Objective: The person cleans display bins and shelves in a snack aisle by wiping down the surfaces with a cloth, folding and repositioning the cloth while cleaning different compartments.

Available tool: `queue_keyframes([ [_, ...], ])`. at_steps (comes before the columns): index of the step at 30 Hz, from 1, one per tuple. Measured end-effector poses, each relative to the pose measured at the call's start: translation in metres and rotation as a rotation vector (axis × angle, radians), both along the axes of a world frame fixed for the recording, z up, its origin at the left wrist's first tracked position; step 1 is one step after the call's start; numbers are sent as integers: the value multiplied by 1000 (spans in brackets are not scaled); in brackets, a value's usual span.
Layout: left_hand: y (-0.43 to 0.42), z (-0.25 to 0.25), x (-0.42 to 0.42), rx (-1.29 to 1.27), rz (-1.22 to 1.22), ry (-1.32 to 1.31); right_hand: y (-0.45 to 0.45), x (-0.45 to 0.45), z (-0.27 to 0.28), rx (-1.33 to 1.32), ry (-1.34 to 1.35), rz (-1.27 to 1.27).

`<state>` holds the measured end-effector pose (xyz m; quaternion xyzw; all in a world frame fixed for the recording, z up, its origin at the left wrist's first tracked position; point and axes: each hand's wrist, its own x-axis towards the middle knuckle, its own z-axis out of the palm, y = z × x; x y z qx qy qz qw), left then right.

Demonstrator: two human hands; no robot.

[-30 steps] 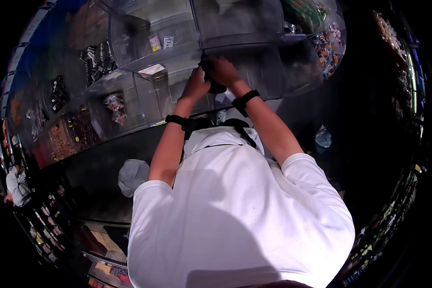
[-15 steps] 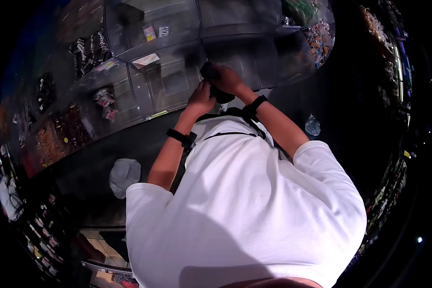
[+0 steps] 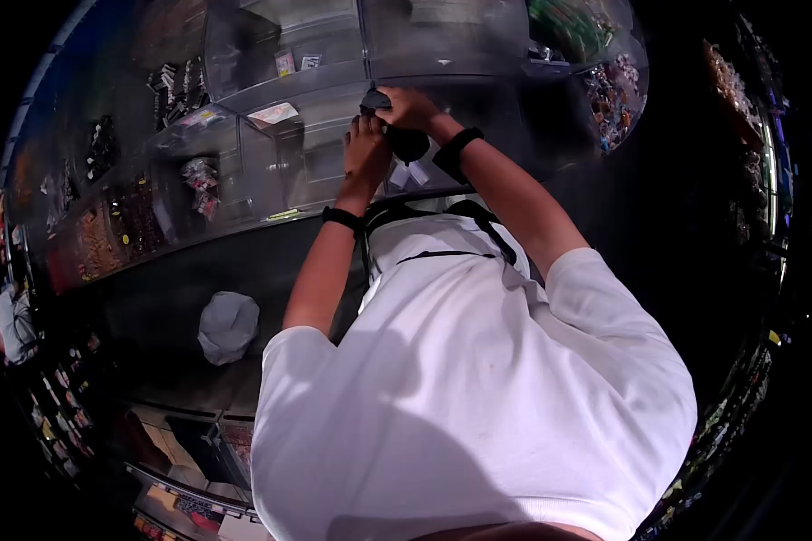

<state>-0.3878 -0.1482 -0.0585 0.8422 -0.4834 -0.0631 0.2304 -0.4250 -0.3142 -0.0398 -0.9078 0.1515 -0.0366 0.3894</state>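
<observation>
My right hand is closed on a dark, soft-looking item, perhaps cloth; its exact kind is unclear. A black rounded part hangs below that hand, and I cannot tell whether it belongs to the same item. Close beside it, my left hand has its fingers bent against the dark item's lower edge. Both hands are over the front row of clear plastic bins. Two small pale packets lie just below the black part.
Small packaged goods fill a bin to the left, beside bins of brown pieces. A white card lies on a divider. Green packets are at the far right. A pale plastic bag is at lower left.
Both hands have moved up and slightly left with the dark item, farther over the bins. The black part now hangs more plainly below the right hand, and the pale packets show more.
</observation>
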Motion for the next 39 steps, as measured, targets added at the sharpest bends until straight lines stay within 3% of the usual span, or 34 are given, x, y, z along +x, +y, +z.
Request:
queue_keyframes([
  [1, -1, 3, -7, 71, 15, -180, -1, -1, -10, -49, -7, 17],
  [3, 2, -4, -26, -68, 69, -368, -11, -14, -5, 14, 161, 243],
  [4, 4, -4, -38, -24, -14, -391, -8, -26, 35, 2, 413, 338],
  [7, -10, 10, -82, 57, -194, -245, -25, -89, 3, -157, 332, 346],
  [8, -32, 9, -86, 237, -195, 122, -35, -108, 16, -173, 331, 335],
  [11, -75, -28, -117, 64, -217, 226, -63, -173, 50, -249, 219, 56],
  [12, -92, -5, -127, -130, -253, 244, -75, -190, 57, -240, 175, -19],
  [16, -161, 9, -158, -124, -461, 55, -132, -238, 79, -168, 107, -164],
  [19, -182, 1, -172, -232, -597, -119, -157, -259, 59, -114, 144, -191],
  [21, -182, -1, -177, 149, -605, -124, -158, -265, 33, -82, 223, -162],
  [23, -172, 0, -180, 72, -563, -157, -160, -266, 5, 44, 111, -144],
  [25, -168, 1, -185, -1, -530, -184, -159, -260, 22, 119, 112, -194],
  [28, -180, 29, -189, -241, -202, 127, -165, -251, 24, 160, -80, -265],
  [29, -185, 39, -188, -239, -202, 122, -167, -244, 23, 166, -122, -283],
  [31, -186, 46, -197, -16, -83, -3, -169, -234, 32, 51, 238, -217],
  [32, -192, 29, -196, 116, -98, -86, -173, -228, 21, -53, 293, -158],
  [36, -210, 5, -190, 194, -18, -146, -177, -205, 24, -36, 354, -274],
  [39, -228, 23, -174, 150, -8, -134, -194, -178, 6, -69, 305, -315],
])
